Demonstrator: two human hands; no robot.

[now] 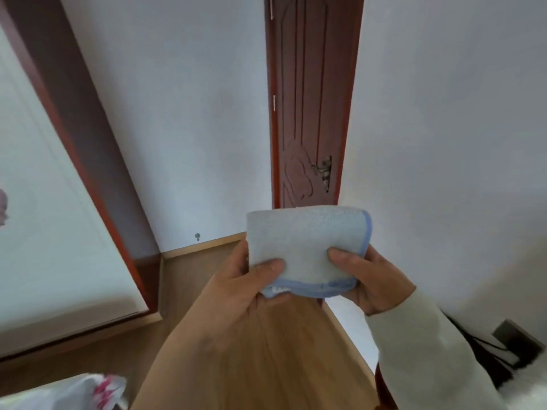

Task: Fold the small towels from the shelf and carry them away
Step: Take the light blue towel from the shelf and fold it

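A small pale blue towel [305, 247] with a darker blue hem is folded into a thick square and held in front of me at chest height. My left hand [236, 288] grips its lower left corner, thumb on top. My right hand [370, 279], in a cream sleeve, pinches its lower right edge. Both thumbs press on the front face. No shelf is in view.
A dark red wooden door [307, 113] with a brass handle [324, 171] stands shut straight ahead at the end of a narrow passage with white walls. Wooden floor [284, 350] lies below. A white-panelled door frame [97, 173] is on the left, a plastic bag [74, 392] at bottom left.
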